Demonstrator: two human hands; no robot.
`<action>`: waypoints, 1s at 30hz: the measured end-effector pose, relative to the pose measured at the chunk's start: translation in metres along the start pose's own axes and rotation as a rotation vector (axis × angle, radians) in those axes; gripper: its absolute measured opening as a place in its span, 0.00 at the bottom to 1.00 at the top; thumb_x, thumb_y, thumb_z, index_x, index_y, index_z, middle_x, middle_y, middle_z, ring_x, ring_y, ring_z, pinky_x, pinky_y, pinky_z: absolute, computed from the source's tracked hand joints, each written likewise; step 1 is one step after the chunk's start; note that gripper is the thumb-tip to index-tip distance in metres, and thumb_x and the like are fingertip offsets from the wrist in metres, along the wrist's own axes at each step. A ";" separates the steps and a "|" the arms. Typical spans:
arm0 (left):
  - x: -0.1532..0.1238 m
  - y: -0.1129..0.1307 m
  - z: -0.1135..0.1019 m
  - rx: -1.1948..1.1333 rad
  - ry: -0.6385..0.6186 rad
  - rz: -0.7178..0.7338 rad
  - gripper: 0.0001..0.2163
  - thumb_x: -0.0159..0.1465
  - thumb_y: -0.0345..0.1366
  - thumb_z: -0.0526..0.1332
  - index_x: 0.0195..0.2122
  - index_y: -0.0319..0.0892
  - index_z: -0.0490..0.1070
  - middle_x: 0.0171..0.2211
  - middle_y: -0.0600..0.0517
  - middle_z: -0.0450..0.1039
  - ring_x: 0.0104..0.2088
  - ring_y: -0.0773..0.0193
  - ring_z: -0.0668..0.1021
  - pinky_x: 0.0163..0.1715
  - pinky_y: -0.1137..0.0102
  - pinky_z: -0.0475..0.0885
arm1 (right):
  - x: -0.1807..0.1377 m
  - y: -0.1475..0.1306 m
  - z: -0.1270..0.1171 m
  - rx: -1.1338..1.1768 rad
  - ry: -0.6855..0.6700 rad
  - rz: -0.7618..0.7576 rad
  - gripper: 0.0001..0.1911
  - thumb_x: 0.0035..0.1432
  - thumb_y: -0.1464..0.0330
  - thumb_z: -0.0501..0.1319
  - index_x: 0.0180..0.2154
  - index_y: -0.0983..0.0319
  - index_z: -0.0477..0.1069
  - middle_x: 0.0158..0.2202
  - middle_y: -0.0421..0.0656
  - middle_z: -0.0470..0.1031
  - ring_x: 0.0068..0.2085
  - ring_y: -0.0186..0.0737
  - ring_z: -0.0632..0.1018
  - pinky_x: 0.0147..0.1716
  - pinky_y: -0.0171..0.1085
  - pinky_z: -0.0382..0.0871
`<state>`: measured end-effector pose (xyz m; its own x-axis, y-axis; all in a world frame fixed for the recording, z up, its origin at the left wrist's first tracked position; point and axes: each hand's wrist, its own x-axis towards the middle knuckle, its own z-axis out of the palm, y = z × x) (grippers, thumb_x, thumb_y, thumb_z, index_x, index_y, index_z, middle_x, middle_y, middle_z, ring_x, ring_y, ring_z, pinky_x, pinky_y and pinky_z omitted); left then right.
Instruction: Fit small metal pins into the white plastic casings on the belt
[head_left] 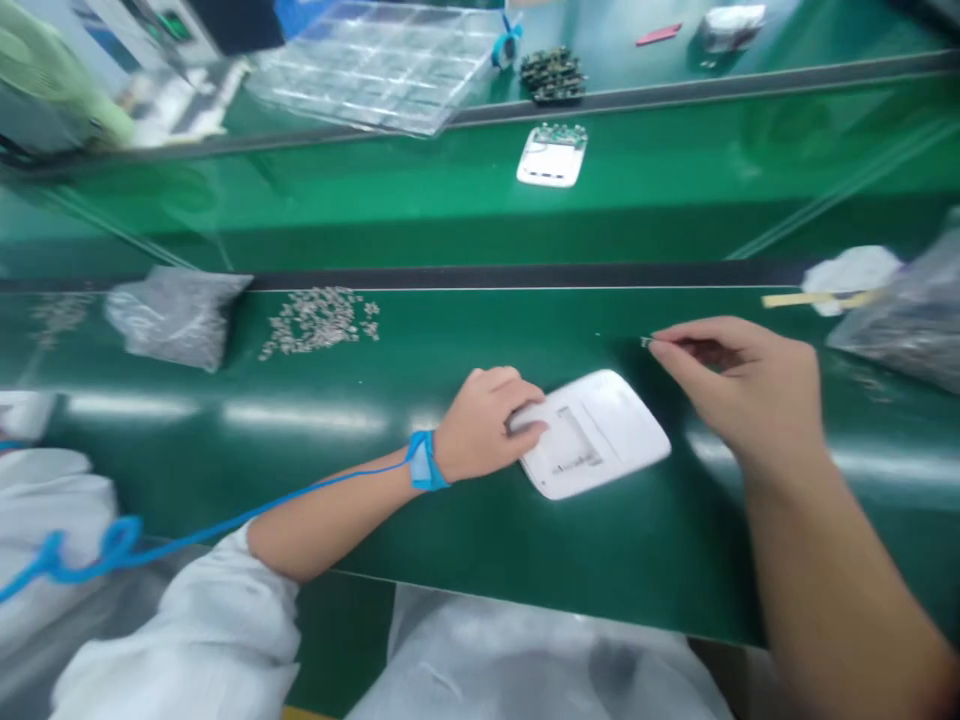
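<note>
- One white plastic casing [592, 435] was laid flat on the green tabletop [480, 540], directly before the person.
- Its near edge was clasped by the left hand [480, 425], with the fingers [525, 425] curled over it.
- One tiny metal screw [645, 342] was pinched by the fingers [694, 340] of the right hand [739, 390], just beyond the casing.
- One blue wrist strap [424, 462] was worn on the left wrist, with one blue cord [112, 545] trailing from it.
- One loose heap of small screws [319, 320] was spread beside one grey plastic bag [176, 317].
- A second grey plastic bag [904, 330] was placed at the right.
- A second white casing [553, 160] was seen farther off.
</note>
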<state>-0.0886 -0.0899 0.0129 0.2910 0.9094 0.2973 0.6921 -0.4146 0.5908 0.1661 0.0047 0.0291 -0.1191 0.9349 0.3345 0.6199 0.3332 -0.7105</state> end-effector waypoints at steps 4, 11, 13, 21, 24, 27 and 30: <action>0.002 -0.002 -0.012 -0.018 -0.142 0.120 0.08 0.66 0.41 0.61 0.39 0.42 0.74 0.34 0.52 0.76 0.36 0.64 0.76 0.39 0.66 0.66 | -0.001 0.011 0.018 0.005 -0.171 0.076 0.05 0.54 0.65 0.70 0.33 0.58 0.82 0.30 0.43 0.83 0.28 0.39 0.79 0.29 0.38 0.71; 0.009 -0.021 -0.013 0.015 -0.093 0.127 0.09 0.64 0.46 0.64 0.38 0.47 0.75 0.34 0.54 0.77 0.33 0.63 0.76 0.31 0.70 0.69 | 0.015 0.004 0.007 -0.263 -0.243 -0.190 0.19 0.65 0.68 0.62 0.56 0.63 0.73 0.53 0.48 0.77 0.48 0.41 0.78 0.52 0.38 0.71; 0.011 -0.029 -0.009 0.025 -0.087 0.143 0.10 0.64 0.48 0.64 0.38 0.48 0.75 0.33 0.54 0.77 0.31 0.63 0.76 0.26 0.71 0.68 | 0.021 0.011 -0.013 -0.489 -0.188 -0.078 0.14 0.67 0.70 0.57 0.51 0.63 0.76 0.50 0.49 0.77 0.52 0.46 0.76 0.54 0.41 0.69; 0.009 -0.022 -0.013 0.078 -0.123 0.131 0.11 0.65 0.49 0.63 0.38 0.47 0.75 0.34 0.53 0.77 0.32 0.63 0.77 0.26 0.72 0.71 | 0.014 0.054 -0.086 -0.819 0.001 0.633 0.11 0.64 0.71 0.56 0.46 0.65 0.73 0.50 0.59 0.74 0.51 0.58 0.75 0.49 0.50 0.69; 0.009 -0.023 -0.014 0.073 -0.142 0.121 0.11 0.65 0.48 0.63 0.39 0.46 0.75 0.34 0.52 0.77 0.32 0.63 0.76 0.26 0.71 0.70 | 0.013 0.061 -0.081 -0.760 -0.033 0.626 0.11 0.63 0.74 0.56 0.45 0.65 0.73 0.47 0.59 0.75 0.48 0.57 0.77 0.45 0.49 0.70; 0.010 -0.022 -0.013 0.058 -0.135 0.135 0.11 0.65 0.47 0.63 0.39 0.46 0.75 0.34 0.52 0.76 0.32 0.63 0.76 0.28 0.69 0.70 | 0.015 0.055 -0.065 -0.633 -0.130 0.464 0.10 0.64 0.73 0.55 0.43 0.62 0.73 0.46 0.53 0.77 0.47 0.51 0.77 0.46 0.45 0.69; 0.011 -0.019 -0.013 0.061 -0.132 0.154 0.09 0.65 0.44 0.64 0.40 0.45 0.74 0.35 0.52 0.75 0.33 0.63 0.76 0.31 0.68 0.70 | 0.017 0.042 -0.048 -0.467 -0.214 0.266 0.10 0.64 0.72 0.57 0.46 0.60 0.72 0.44 0.46 0.78 0.46 0.44 0.77 0.47 0.40 0.69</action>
<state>-0.1072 -0.0730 0.0149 0.4773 0.8337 0.2776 0.6706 -0.5498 0.4980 0.2269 0.0284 0.0347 -0.0359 0.9992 0.0147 0.9206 0.0388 -0.3885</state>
